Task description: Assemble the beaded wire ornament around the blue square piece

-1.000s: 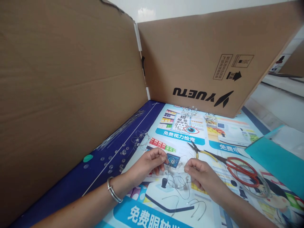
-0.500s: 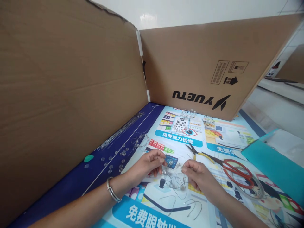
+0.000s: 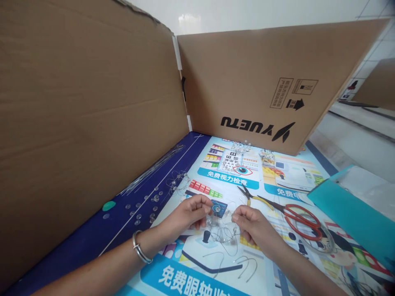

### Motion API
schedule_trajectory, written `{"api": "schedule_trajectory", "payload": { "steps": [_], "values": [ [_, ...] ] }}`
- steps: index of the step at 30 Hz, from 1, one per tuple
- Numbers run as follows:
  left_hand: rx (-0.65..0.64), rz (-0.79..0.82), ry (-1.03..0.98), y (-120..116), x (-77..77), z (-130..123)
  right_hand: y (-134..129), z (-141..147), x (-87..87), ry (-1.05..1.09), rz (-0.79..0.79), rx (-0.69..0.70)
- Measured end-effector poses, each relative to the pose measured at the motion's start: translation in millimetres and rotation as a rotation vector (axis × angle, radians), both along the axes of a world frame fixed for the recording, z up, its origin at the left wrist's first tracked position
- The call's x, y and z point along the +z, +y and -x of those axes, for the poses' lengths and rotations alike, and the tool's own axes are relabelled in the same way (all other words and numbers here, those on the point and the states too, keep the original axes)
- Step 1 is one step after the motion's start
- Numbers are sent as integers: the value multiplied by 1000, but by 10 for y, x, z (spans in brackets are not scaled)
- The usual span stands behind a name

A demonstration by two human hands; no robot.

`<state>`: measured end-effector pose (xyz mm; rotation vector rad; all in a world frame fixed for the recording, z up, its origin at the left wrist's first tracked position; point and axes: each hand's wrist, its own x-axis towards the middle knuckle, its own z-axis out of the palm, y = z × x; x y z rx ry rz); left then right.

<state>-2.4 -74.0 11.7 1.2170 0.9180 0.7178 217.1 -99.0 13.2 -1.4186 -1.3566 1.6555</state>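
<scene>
Left hand [image 3: 196,211] and right hand [image 3: 250,222] pinched beaded wirework [image 3: 227,237], seemingly unfinished. Loose beads [image 3: 156,198] lay unused at its ten o'clock.

You have a wire-and-bead piece [image 3: 226,235] strung between the fingertips of your left hand [image 3: 195,210] and right hand [image 3: 251,224]. It is a loose, open tangle of thin silvery wire curves, with clear round beads [image 3: 234,230] scattered along them. Your fingers meet its upper portions; the rest spreads below, one long bend curving toward you. It sits over the printed sheet [image 3: 259,283], nearer that sheet's left edge than its right, well short of the far edge.
</scene>
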Motion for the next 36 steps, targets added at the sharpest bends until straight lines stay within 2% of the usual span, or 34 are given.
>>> {"api": "schedule_trajectory", "payload": {
  "steps": [6, 14, 24, 29, 36],
  "values": [
    [-2, -9, 36, 12, -27, -21, 12, 12, -18, -75, -9, -20],
    [10, -55, 60, 47, -100, -12, 40, 36, -30, -72, 3, -51],
    [27, -57, 89, 47, -22, -52, 27, 32, -1, -2, 14, -58],
    [18, -63, 90, 57, -35, -41, 19, 32, 38, 28, 4, -68],
    [-13, -121, 137, 46, -29, -36, 12, 45, 9, -24, 25, -65]
  ]
}}
